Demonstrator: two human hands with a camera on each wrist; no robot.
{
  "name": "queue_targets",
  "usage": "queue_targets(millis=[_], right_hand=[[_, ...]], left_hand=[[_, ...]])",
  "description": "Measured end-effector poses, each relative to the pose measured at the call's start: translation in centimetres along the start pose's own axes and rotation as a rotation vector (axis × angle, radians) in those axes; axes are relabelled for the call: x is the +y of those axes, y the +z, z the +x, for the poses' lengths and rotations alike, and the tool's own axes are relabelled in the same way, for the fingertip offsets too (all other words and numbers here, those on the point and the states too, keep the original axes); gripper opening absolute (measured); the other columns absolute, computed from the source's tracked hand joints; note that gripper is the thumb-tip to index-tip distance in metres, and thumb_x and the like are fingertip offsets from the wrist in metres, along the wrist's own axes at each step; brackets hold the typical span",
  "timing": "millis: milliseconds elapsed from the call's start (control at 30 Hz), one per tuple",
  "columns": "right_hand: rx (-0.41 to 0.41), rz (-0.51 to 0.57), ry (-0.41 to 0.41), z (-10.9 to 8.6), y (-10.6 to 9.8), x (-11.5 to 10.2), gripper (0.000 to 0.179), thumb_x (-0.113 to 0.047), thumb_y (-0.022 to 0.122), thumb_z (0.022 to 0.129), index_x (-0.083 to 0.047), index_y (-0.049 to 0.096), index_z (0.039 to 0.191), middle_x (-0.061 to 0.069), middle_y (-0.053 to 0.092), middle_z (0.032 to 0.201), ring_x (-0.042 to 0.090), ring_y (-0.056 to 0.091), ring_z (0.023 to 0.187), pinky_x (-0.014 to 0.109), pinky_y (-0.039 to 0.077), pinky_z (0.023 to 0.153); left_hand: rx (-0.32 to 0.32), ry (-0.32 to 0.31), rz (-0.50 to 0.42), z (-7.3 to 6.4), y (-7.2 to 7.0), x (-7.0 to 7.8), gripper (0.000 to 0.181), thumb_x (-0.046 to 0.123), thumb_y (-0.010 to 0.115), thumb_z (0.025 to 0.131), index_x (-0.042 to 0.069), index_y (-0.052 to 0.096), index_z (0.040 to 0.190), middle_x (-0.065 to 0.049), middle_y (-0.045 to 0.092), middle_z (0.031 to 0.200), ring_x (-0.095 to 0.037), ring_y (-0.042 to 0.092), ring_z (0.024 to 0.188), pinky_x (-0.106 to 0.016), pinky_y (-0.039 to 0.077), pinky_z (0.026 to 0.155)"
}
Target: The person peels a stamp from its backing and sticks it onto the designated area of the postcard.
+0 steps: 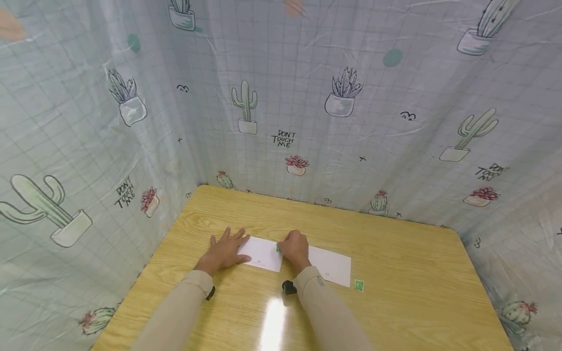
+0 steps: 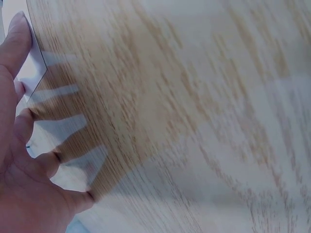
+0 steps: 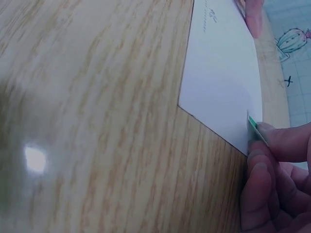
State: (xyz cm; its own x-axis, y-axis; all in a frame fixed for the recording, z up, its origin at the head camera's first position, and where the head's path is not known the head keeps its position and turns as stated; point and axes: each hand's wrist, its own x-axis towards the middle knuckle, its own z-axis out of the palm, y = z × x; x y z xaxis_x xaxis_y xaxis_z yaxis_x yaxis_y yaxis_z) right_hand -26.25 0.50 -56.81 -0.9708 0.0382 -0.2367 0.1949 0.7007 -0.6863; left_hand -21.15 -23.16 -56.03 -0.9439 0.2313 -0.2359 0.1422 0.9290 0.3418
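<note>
A white envelope [image 1: 263,253] with small print near its lower edge lies on the wooden table. My left hand [image 1: 226,249] rests on its left end, fingers spread and straight, thumb along the near edge; the left wrist view shows the fingertips [image 2: 53,158] on the wood past the envelope's corner. At the upper right corner my right hand [image 1: 295,247] pinches a small green stamp [image 3: 256,127] between thumb and fingers, tilted, one edge right at the paper. A second white envelope [image 1: 331,265] lies to the right, partly behind the right hand.
Another green stamp [image 1: 359,285] with a pale border lies just right of the second envelope. The wooden table [image 1: 408,273] ends at a hanging cactus-print curtain [image 1: 307,97] at the back and sides. Light glares off the table's front [image 1: 273,321].
</note>
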Motion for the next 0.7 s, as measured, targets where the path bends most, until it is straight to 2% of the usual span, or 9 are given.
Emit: queue_targets(millis=[300,533,700], right_hand=[[0.025,-0.023,-0.019,-0.02,0.03,0.28,0.047,-0.019,0.086,0.086,-0.011,0.054,0.052,-0.002,0.045,0.050,0.014,0.041,0.050,0.026,0.033,0.048],[0.028,0.003,-0.037,-0.14,0.33,0.71,0.037,-0.018,0.088,0.084,-0.008,0.063,0.059,0.001,0.056,0.057,0.015,0.049,0.056,0.025,0.038,0.050],[0.023,-0.001,-0.054,-0.12,0.12,0.97,0.033,-0.019,0.089,0.083,-0.007,0.066,0.063,0.003,0.062,0.061,0.016,0.053,0.058,0.025,0.041,0.051]], left_hand=[[0.005,-0.005,0.011,0.01,0.03,0.26,0.076,0.054,0.065,0.098,0.017,0.042,0.161,-0.009,0.025,0.174,-0.055,0.013,0.158,-0.091,0.008,0.112],[-0.001,-0.017,0.020,-0.41,0.16,0.12,0.076,0.054,0.065,0.099,0.018,0.040,0.162,-0.008,0.024,0.175,-0.054,0.012,0.159,-0.090,0.009,0.113],[0.007,-0.013,0.013,-0.11,0.12,0.17,0.076,0.053,0.065,0.099,0.019,0.040,0.162,-0.008,0.023,0.175,-0.054,0.011,0.159,-0.090,0.007,0.113]])
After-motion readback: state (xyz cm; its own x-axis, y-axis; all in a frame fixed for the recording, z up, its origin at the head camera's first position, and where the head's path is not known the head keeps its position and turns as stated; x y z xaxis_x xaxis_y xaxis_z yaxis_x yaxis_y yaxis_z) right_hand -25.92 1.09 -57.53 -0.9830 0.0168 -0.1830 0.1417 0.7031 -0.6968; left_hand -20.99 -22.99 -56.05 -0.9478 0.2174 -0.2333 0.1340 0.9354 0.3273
